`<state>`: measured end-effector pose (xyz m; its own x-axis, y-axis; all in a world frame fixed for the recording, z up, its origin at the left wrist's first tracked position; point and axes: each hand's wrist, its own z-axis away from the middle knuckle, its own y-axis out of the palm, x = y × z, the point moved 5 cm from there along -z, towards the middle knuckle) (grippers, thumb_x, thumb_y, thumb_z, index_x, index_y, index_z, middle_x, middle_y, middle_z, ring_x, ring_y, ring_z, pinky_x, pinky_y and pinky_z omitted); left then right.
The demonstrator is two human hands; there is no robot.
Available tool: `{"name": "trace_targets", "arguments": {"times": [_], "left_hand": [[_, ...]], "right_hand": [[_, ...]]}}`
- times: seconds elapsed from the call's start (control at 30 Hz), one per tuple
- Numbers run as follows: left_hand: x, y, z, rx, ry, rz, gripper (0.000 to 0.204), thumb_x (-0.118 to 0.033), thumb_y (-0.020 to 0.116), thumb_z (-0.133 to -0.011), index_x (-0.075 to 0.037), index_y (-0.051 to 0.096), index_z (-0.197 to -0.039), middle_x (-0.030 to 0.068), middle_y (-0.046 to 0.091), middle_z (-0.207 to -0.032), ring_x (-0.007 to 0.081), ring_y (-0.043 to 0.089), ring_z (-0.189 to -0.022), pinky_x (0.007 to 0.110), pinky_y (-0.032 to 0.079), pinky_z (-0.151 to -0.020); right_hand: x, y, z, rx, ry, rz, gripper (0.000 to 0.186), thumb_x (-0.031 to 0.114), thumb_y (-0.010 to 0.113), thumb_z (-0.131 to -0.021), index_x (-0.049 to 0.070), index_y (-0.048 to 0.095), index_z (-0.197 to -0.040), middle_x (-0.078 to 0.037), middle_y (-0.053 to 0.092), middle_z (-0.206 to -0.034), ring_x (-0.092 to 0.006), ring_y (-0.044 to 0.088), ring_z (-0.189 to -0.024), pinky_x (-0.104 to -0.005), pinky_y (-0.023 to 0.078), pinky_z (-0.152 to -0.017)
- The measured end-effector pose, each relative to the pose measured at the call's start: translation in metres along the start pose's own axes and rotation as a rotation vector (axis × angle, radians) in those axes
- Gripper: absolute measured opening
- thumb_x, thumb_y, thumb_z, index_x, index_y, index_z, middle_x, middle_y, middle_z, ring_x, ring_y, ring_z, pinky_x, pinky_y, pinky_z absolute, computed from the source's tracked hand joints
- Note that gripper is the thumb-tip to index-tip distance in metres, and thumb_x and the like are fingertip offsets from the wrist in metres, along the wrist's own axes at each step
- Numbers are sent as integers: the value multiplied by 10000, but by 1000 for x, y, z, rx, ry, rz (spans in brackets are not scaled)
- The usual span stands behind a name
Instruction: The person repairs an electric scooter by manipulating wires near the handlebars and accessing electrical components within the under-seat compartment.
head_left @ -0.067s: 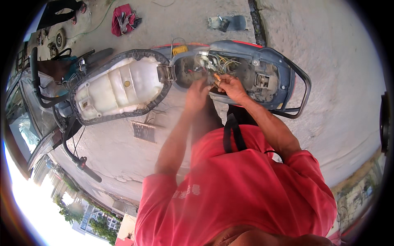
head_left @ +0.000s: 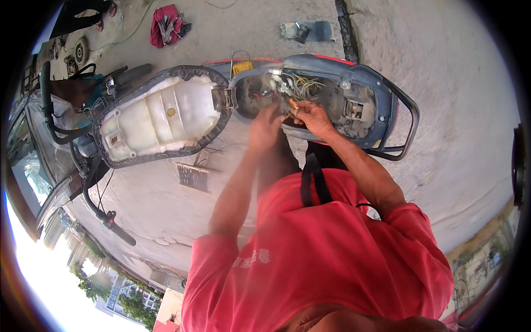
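Observation:
Both my hands work close together over the open under-seat compartment of a scooter. My right hand is closed, with a small orange piece showing at its fingertips; its exact kind is too small to tell. My left hand is closed beside it, fingertips almost meeting the right ones, and what it pinches is hidden. Just beyond my fingers lies a tangle of wires with white connectors. To the left, the seat is flipped over on its hinge, pale underside up.
A yellow box-shaped thing sits at the scooter's far side. The handlebar reaches out at left, and a rear grab rail curves at right. On the concrete lie a red cloth and a grey flat piece. Someone's legs show at far left.

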<state>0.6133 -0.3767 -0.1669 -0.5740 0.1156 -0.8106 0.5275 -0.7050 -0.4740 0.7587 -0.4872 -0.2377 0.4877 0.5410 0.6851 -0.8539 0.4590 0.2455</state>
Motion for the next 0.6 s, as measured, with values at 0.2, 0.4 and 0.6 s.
{"name": "trace_targets", "arguments": {"times": [0.2,0.4,0.6], "left_hand": [[-3,-1,-3,-12,15,40,395,-181,717,-927,-2,657,-1274,233,663,-1189,416,653,-1119,433,516,-942],[0,1,-3,22,7,20,404,-194,670,-946,40,647,-1274,233,663,-1204,369,674,-1105,419,525,-948],[2,6,-2,33,-34,-26,415,-175,709,-924,-9,641,-1299,231,636,-1255,420,624,-1166,455,498,-975]], "right_hand": [[-8,-4,-3,36,25,-110,352,247,700,-981,3,672,-1234,-28,731,-1007,-75,631,-775,-220,523,-696],[-8,-3,-3,-4,-6,14,358,241,695,-971,-8,671,-1227,-43,735,-947,-89,656,-767,-247,535,-700],[-6,-3,-2,-35,-35,103,344,241,698,-958,-16,684,-1187,-62,743,-857,-103,676,-751,-278,548,-716]]}}
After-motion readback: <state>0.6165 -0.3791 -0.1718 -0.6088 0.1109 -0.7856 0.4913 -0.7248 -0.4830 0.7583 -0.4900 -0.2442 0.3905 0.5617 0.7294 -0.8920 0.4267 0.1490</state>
